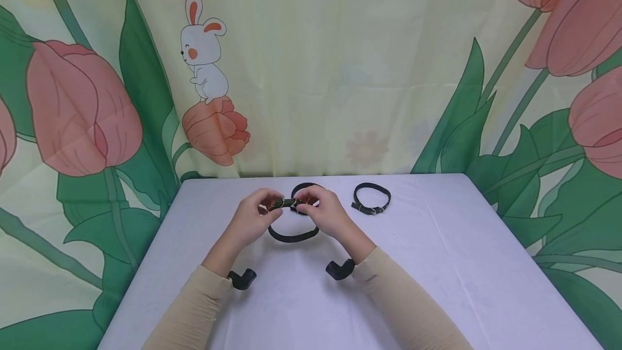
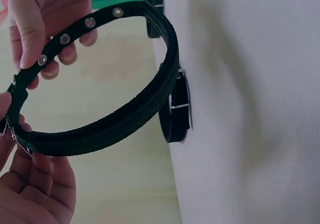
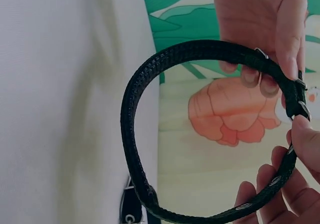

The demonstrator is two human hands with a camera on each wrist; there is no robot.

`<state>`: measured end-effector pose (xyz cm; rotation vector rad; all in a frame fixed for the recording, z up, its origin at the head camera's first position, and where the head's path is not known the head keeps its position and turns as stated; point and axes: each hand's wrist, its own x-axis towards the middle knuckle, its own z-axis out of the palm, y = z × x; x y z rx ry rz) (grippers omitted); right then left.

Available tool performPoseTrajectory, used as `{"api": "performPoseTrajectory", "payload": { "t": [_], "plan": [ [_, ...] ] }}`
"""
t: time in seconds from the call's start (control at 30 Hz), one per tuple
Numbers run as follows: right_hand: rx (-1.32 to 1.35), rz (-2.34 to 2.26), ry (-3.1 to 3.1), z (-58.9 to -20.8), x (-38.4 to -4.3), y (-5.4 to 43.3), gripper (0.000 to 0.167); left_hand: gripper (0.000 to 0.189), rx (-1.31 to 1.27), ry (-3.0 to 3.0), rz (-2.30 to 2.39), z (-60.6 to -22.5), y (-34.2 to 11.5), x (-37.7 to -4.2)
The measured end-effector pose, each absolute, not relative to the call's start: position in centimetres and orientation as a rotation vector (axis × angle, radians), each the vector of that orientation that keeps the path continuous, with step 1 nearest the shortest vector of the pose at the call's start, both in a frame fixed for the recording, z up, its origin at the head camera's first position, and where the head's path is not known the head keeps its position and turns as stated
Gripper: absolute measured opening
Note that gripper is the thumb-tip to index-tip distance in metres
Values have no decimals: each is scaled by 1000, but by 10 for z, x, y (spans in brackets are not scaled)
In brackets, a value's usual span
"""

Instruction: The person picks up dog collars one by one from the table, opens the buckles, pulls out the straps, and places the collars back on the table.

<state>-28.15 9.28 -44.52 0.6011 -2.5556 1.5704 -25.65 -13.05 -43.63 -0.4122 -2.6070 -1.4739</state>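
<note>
Both hands hold a black collar (image 1: pixel 293 239) with a metal buckle and a row of metal eyelets, raised in front of the body above the table. My left hand (image 1: pixel 254 215) pinches the buckle end, where metal fittings (image 3: pixel 261 53) show. My right hand (image 1: pixel 326 210) grips the strap end with the eyelets (image 2: pixel 65 39). Fingers and thumbs of the two hands meet near the buckle, with the strap overlapping there. The rest of the collar hangs in a round loop, as both wrist views show. Fingertips partly hide the buckle.
A second black collar (image 1: pixel 303 184) lies on the table behind the hands, partly covered by them. Farther right lies a third buckled collar (image 1: pixel 371 199). The white-covered table (image 1: pixel 437 263) ends at a curtain (image 1: pixel 379 69) printed with tulips and a rabbit. Black devices (image 1: pixel 340 269) sit on the wrists.
</note>
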Motion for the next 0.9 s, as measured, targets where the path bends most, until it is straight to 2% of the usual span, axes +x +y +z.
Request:
{"api": "performPoseTrajectory", "payload": {
  "t": [0.9],
  "plan": [
    [535,1532,-2523,-450,-287,122,21,25,-348,-2583,-1452,-437,-135,-257]
  ]
}}
